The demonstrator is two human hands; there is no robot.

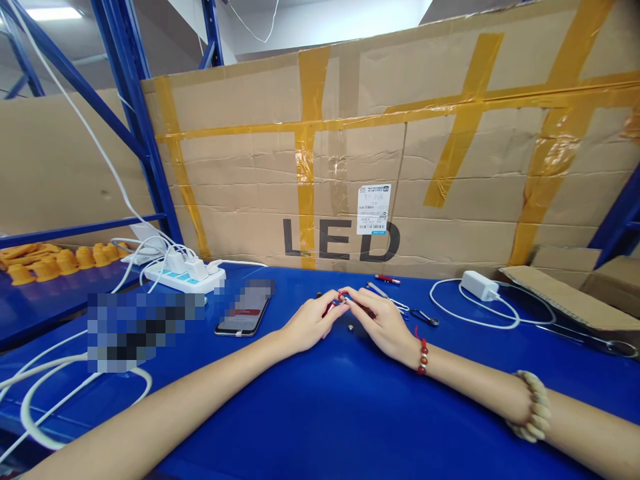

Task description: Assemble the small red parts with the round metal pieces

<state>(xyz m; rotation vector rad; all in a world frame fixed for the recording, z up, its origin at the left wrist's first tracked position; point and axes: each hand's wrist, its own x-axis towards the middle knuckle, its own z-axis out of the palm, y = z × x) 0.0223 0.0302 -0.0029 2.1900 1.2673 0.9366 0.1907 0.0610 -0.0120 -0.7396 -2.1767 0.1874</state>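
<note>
My left hand [309, 325] and my right hand [384, 324] meet at the middle of the blue table [320, 413]. Together their fingertips pinch a small red ring-like part [342, 297] with a bit of metal at it; its exact shape is too small to tell. A tiny dark piece [351, 328] lies on the table between my hands, and another [319, 293] lies just beyond my left hand. My right wrist wears a red bead bracelet, my right forearm a pale bead bracelet.
A phone [244, 315] lies left of my hands, a white power strip [185, 272] with cables behind it. A red pen [387, 279], metal tools [425, 318], a white charger [479, 285] sit right. A taped cardboard wall [350, 153] closes the back; orange parts [55, 260] lie far left.
</note>
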